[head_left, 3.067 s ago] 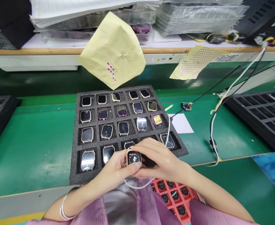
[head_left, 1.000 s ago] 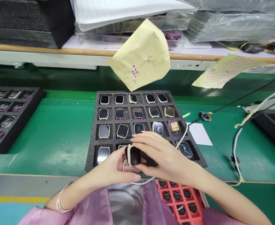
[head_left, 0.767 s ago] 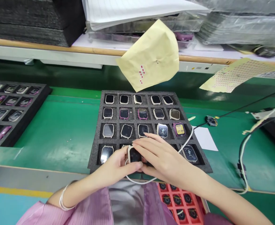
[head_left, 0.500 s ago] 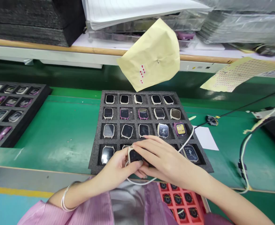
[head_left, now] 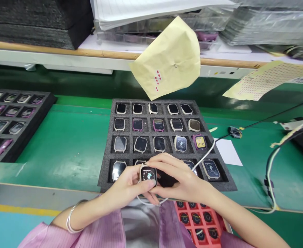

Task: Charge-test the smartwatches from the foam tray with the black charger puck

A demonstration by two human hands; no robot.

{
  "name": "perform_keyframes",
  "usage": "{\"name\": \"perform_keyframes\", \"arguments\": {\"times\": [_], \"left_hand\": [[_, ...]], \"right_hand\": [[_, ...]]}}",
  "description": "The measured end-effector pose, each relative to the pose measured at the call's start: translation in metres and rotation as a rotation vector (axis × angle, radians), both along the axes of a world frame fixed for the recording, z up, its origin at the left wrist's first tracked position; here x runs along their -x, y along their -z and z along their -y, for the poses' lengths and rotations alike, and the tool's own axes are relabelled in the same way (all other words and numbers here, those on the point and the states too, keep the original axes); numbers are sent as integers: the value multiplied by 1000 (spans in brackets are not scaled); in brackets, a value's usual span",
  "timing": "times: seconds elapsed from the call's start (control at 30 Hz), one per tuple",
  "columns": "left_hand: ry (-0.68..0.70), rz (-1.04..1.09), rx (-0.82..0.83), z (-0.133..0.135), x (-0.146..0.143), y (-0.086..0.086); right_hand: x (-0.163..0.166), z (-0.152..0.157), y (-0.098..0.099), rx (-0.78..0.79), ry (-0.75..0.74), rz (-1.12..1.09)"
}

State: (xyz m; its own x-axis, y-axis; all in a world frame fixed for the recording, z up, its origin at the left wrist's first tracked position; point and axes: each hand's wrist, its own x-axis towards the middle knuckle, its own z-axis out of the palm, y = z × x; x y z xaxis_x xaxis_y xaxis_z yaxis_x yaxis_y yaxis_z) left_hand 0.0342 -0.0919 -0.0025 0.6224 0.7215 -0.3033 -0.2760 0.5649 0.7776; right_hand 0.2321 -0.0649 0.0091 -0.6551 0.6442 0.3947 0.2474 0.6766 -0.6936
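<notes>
A smartwatch (head_left: 148, 175) without a strap, with a light case and a lit dial, is held over the front edge of a dark foam tray (head_left: 103, 163). My left hand (head_left: 130, 182) grips it, thumb across the lower screen. At its right side, my right hand (head_left: 178, 177) has fingertips on the top edge and the thumb near the bottom edge. A white cable (head_left: 204, 156) runs behind my right hand and loops under both hands; its end is hidden. More watches fill the tray's compartments, one purple watch (head_left: 200, 142) showing 17:44.
Another foam tray (head_left: 37, 120) of watches lies at left. Below the bench edge sits a red tray (head_left: 201, 220) with round black parts. A yellow paper sheet (head_left: 169, 58) hangs from the shelf. At right are a white paper (head_left: 229, 152) and dark cables (head_left: 267, 162).
The watch screen has gone from dark to lit with a dial. My right hand's fingers have lifted off the screen's front and spread around the watch's edge. The view has shifted slightly.
</notes>
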Motion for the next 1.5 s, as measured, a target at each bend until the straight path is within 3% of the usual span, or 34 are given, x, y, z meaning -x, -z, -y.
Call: {"name": "perform_keyframes", "arguments": {"times": [0.43,0.67,0.77,0.93,1.17,1.37,1.5], "left_hand": [[59,-53,-38,0,-1,0],[128,-159,-220,3,6,-8],[150,-102,-101,3,14,-11],[100,-32,-10,11,25,-8],[226,4,-32,26,24,-11],[-49,-130,-45,33,42,-14],[-52,-76,37,31,46,-6]], "right_hand": [[-1,5,0,-57,31,56],[-7,11,-12,-69,134,27],[-25,13,-11,-64,227,129],[-43,16,-8,-99,214,423],[10,0,-19,-223,88,510],[47,-16,-20,-291,-2,757],[35,-18,-24,-172,24,631]]}}
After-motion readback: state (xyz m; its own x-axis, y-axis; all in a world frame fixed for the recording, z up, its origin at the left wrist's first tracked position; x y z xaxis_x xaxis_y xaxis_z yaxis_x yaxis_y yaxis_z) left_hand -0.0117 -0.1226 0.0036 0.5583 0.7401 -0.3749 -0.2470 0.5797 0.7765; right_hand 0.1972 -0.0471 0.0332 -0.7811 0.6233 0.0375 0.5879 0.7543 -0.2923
